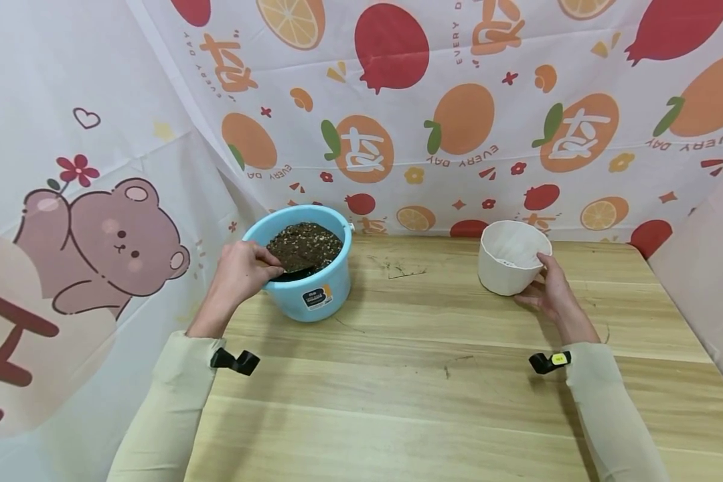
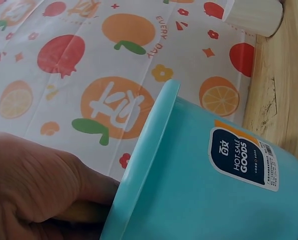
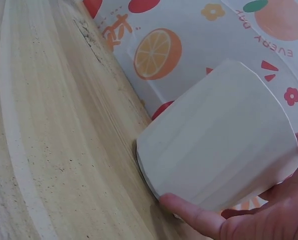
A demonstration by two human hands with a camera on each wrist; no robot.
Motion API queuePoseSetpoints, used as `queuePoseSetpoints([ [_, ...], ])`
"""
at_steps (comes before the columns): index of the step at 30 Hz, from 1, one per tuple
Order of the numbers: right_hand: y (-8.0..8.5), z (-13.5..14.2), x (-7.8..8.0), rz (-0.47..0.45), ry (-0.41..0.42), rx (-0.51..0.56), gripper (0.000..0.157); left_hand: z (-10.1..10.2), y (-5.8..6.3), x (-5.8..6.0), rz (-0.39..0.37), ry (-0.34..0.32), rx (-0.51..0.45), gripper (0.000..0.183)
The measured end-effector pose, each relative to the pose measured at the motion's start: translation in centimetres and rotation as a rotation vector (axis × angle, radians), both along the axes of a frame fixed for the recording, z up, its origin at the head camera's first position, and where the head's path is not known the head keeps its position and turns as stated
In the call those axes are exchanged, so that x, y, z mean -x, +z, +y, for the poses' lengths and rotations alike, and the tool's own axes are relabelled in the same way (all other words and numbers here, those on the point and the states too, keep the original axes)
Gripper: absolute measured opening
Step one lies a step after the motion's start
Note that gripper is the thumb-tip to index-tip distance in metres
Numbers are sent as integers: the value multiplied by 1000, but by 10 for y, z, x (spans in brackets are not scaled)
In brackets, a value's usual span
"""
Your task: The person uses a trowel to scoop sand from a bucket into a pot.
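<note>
On the left of the head view stands a light blue bucket (image 1: 313, 294) with dark, white-flecked soil (image 1: 306, 244) inside. My left hand (image 1: 244, 271) is at its near left rim, gripping a small trowel whose dark blade (image 1: 296, 273) lies in the soil. A bit of its wooden handle (image 2: 81, 212) shows under the fingers in the left wrist view; the rest is hidden by hand and rim. To the right, my right hand (image 1: 551, 291) holds a white pot (image 1: 500, 271) by its right side, thumb at the rim and fingers low on the wall. Small white bits lie in the pot.
The wooden table (image 1: 385, 395) carries thin scattered soil crumbs (image 1: 404, 271) between bucket and pot. A fruit-print curtain (image 1: 397, 134) hangs right behind both containers. Another curtain with a bear print (image 1: 120, 248) closes off the left side.
</note>
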State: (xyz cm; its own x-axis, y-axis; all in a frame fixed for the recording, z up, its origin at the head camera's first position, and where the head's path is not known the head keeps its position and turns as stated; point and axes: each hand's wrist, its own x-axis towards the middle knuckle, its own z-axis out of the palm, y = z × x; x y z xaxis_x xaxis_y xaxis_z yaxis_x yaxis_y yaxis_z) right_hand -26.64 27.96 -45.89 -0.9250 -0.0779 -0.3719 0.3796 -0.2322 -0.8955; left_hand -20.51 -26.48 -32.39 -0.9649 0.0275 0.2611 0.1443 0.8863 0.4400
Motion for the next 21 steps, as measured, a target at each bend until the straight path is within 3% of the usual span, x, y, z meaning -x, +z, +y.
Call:
queuePoseSetpoints([
  [10, -1, -1, 1, 49, 39, -78, 65, 0, 0, -4, 24, 29, -31, 6],
  [17, -1, -6, -1, 60, 101, -116, 70, 0, -2, -8, 43, 39, -68, 8],
  [21, 2, -8, -3, 63, 87, -130, 69, 1, -2, -11, 78, 38, -81, 7],
])
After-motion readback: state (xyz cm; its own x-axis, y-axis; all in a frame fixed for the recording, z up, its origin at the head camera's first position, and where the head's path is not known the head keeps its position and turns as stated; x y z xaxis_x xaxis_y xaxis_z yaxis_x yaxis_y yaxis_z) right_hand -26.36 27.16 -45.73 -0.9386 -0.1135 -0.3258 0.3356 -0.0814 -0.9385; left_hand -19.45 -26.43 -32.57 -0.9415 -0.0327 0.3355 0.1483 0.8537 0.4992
